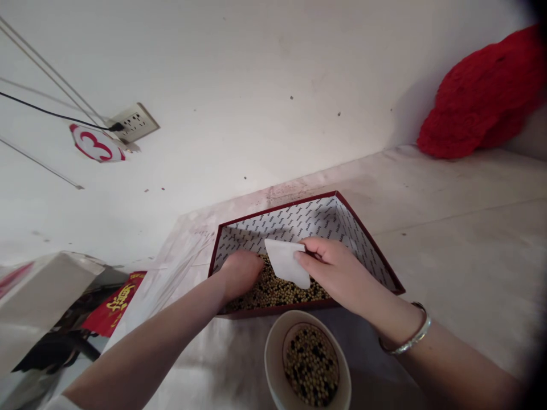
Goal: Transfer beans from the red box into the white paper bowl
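Note:
My right hand (331, 270) pinches a thin white piece (285, 262) that looks like a small paper or cloth pouch, held above the box. Inside the red-rimmed box (359, 228), whose white lining bears printed words, lies a layer of small tan and black beads (280, 293). My left hand (243, 274) reaches down into the box's left side at the beads, its fingers curled. Its fingertips are mostly hidden, so what they hold does not show. A white bowl (273, 364) with more of the same beads stands just in front of the box.
Box and bowl stand on a pale covered table (448, 228) against a white wall. A red bundle (482, 102) sits at the back right. A wall socket (139, 122) with a black plug is at upper left. Below it are a red packet (115, 304) and a white carton (47, 302).

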### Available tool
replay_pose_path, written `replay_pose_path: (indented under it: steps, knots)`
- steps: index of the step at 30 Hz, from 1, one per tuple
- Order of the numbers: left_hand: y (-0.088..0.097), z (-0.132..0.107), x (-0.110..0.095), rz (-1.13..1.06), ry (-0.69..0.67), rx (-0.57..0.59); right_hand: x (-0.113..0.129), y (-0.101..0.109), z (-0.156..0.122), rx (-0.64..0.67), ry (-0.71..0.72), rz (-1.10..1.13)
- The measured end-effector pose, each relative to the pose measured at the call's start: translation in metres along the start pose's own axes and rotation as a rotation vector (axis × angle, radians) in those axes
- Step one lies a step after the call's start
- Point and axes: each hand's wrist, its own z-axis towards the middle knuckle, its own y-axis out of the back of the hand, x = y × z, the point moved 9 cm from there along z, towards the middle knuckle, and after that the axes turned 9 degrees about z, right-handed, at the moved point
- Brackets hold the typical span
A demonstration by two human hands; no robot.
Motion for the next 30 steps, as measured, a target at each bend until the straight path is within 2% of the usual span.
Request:
replay_pose_path:
  steps: [3, 6, 7, 10, 11, 13, 17, 30]
  knots:
    - [0.022, -0.01, 0.01, 0.008, 0.044, -0.103, -0.002, -0.001, 0.001, 0.002, 0.0, 0.009]
    - [0.051, -0.032, 0.014, -0.022, 0.113, -0.235, -0.004, -0.001, 0.002, 0.001, 0.002, 0.012]
    - [0.062, -0.041, 0.013, -0.059, 0.138, -0.301, -0.004, -0.001, 0.001, 0.002, 0.002, 0.01]
    - [0.098, -0.07, 0.0, -0.29, 0.118, -0.626, -0.004, -0.001, 0.0, 0.018, -0.008, 0.022]
    - [0.105, -0.077, -0.007, -0.344, 0.085, -0.711, -0.004, -0.002, 0.0, 0.025, -0.011, 0.033]
    - [0.113, -0.082, -0.021, -0.386, 0.02, -0.808, -0.003, -0.004, 0.0, 0.046, -0.01, 0.062]
    - [0.114, -0.078, -0.036, -0.364, -0.038, -0.863, -0.001, -0.009, 0.0, 0.098, 0.0, 0.127]
    - [0.111, -0.083, -0.037, -0.241, 0.024, -0.9, -0.003, -0.008, -0.002, 0.092, -0.022, 0.131]
